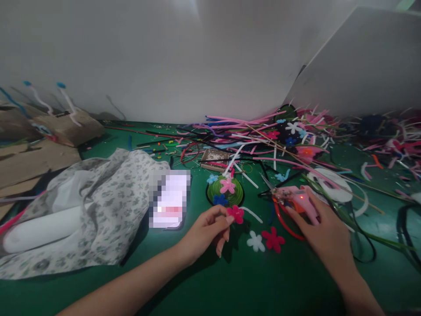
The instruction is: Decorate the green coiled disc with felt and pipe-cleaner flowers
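Between thumb and fingertips, my left hand [210, 226] pinches a hot-pink flower [235, 214]. My right hand [324, 228] is wrapped round a pink glue gun [301, 199] with a lit red light. Just beyond my left hand lies a round green coiled disc [236, 186] bearing a pink flower [227, 185], a blue flower [220, 200] and a light-blue flower [212, 178]. Nearer me, a white flower [255, 241] and a crimson flower [273, 239] lie side by side on the table. Orange-red scissor handles [286, 221] show partly under the glue gun.
A phone [171, 199] with a blurred screen lies left of the disc, beside a floral cloth [108, 206]. Loose pipe cleaners [230, 127] heap along the back. At right is a white roll [330, 184]; cardboard [66, 125] stands at far left on the green table [210, 285].
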`<state>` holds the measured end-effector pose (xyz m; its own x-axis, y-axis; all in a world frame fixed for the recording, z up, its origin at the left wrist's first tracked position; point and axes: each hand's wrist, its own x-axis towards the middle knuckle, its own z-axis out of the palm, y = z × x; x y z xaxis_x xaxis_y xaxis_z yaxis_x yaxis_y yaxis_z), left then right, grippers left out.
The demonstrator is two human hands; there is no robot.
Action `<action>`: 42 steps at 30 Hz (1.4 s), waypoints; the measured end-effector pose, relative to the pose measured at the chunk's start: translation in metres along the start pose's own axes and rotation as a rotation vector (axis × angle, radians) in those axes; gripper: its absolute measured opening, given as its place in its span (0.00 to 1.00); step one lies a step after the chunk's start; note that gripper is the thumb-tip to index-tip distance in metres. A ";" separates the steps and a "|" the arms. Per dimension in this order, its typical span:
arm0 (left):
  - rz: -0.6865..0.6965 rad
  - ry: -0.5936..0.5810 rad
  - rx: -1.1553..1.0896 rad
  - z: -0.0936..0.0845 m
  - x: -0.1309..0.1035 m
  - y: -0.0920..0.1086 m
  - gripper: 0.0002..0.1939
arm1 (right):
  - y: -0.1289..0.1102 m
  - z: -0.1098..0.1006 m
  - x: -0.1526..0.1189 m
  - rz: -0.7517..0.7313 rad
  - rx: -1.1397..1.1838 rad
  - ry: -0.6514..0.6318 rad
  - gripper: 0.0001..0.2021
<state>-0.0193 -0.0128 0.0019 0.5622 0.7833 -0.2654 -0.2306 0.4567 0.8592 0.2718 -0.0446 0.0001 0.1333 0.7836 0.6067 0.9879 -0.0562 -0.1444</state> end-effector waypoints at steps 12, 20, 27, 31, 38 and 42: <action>-0.160 -0.115 -0.098 0.005 -0.004 0.000 0.15 | -0.102 -0.041 -0.011 -0.720 0.248 0.041 0.11; -0.066 -0.100 0.251 -0.001 -0.009 0.009 0.16 | -0.097 -0.034 0.000 -0.593 0.432 0.114 0.11; 0.475 0.391 1.434 -0.016 -0.007 0.033 0.13 | -0.074 -0.013 0.008 0.044 0.778 -0.048 0.02; 0.610 0.428 1.618 -0.016 0.009 0.026 0.33 | -0.071 0.001 0.020 0.446 1.078 -0.154 0.06; 0.649 0.345 1.638 -0.019 0.035 0.032 0.26 | -0.070 0.002 0.030 0.332 0.997 -0.295 0.11; 0.633 -0.003 1.563 -0.034 0.034 0.054 0.23 | -0.067 0.001 0.031 0.148 0.833 -0.397 0.11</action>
<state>-0.0392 0.0529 0.0247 0.6978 0.6651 0.2659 0.5463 -0.7343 0.4030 0.2094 -0.0160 0.0274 0.0644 0.9667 0.2477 0.5677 0.1687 -0.8057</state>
